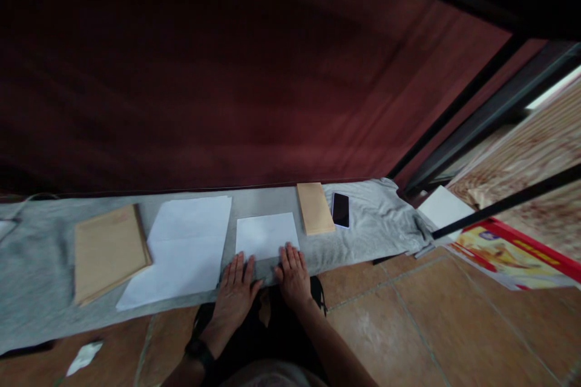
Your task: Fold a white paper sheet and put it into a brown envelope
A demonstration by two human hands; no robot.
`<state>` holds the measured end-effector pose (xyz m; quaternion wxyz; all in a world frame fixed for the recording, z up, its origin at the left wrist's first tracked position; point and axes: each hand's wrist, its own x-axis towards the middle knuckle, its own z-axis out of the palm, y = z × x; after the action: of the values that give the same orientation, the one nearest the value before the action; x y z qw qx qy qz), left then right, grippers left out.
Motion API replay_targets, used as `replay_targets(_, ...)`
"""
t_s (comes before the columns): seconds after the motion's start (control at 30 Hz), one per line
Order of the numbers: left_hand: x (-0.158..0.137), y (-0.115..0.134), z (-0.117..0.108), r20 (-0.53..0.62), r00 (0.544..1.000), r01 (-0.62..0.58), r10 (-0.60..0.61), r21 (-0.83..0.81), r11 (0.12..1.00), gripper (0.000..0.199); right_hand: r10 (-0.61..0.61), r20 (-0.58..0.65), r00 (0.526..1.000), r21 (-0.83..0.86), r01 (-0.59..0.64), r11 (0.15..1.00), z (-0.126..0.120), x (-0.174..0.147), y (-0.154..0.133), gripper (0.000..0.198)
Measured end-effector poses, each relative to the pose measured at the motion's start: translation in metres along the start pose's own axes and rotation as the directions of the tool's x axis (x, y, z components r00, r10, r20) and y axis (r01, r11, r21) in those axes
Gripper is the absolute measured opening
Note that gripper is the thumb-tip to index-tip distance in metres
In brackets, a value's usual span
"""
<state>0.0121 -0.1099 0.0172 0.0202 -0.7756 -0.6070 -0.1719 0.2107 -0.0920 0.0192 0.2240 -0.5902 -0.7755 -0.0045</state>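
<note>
A white sheet of paper (265,234), smaller than the sheets to its left, lies flat in front of me on a grey cloth. My left hand (236,287) rests flat with fingers stretched out, its fingertips at the sheet's near left corner. At the near right corner, my right hand (294,275) lies flat too, fingers extended over the edge. Neither hand grips anything. To the left is a stack of larger white paper sheets (188,242). A pile of small brown envelopes (315,208) sits just right of the small sheet.
Large brown envelopes (109,248) overlap the big sheets at the left. A phone (341,210) lies right of the small envelopes on the grey cloth (372,236). A dark red panel (227,103) rises behind. A colourful box (512,254) stands right, on the tiled floor (390,326).
</note>
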Motion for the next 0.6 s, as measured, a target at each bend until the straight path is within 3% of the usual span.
replay_targets(0.17, 0.001, -0.002, -0.002, -0.014, 0.999, 0.028, -0.029, -0.081, 0.996, 0.064, 0.059, -0.022, 0.998, -0.031, -0.06, 0.998, -0.008, -0.006, 0.02, 0.054)
replay_targets(0.27, 0.006, -0.007, -0.001, 0.007, 0.99, 0.135, -0.139, -0.272, 0.953, 0.056, 0.058, -0.034, 0.998, -0.034, -0.059, 0.998, -0.007, -0.007, 0.022, 0.054)
replay_targets(0.33, 0.014, -0.011, 0.0, 0.043, 0.95, 0.291, -0.308, -0.472, 0.832, 0.051, 0.066, -0.046, 0.997, -0.037, -0.068, 0.997, -0.005, -0.007, 0.021, 0.054)
replay_targets(0.4, 0.025, -0.014, 0.002, 0.111, 0.866, 0.435, -0.488, -0.649, 0.624, 0.049, 0.071, -0.056, 0.996, -0.037, -0.073, 0.997, -0.003, -0.007, 0.02, 0.053)
replay_targets(0.47, 0.036, -0.017, 0.003, 0.172, 0.789, 0.501, -0.59, -0.736, 0.455, 0.049, 0.069, -0.064, 0.996, -0.035, -0.071, 0.997, 0.0, -0.007, 0.02, 0.053)
replay_targets(0.6, 0.054, -0.019, 0.001, 0.229, 0.7, 0.558, -0.676, -0.767, 0.318, 0.053, 0.057, -0.095, 0.994, -0.04, -0.061, 0.997, 0.003, -0.009, 0.021, 0.054)
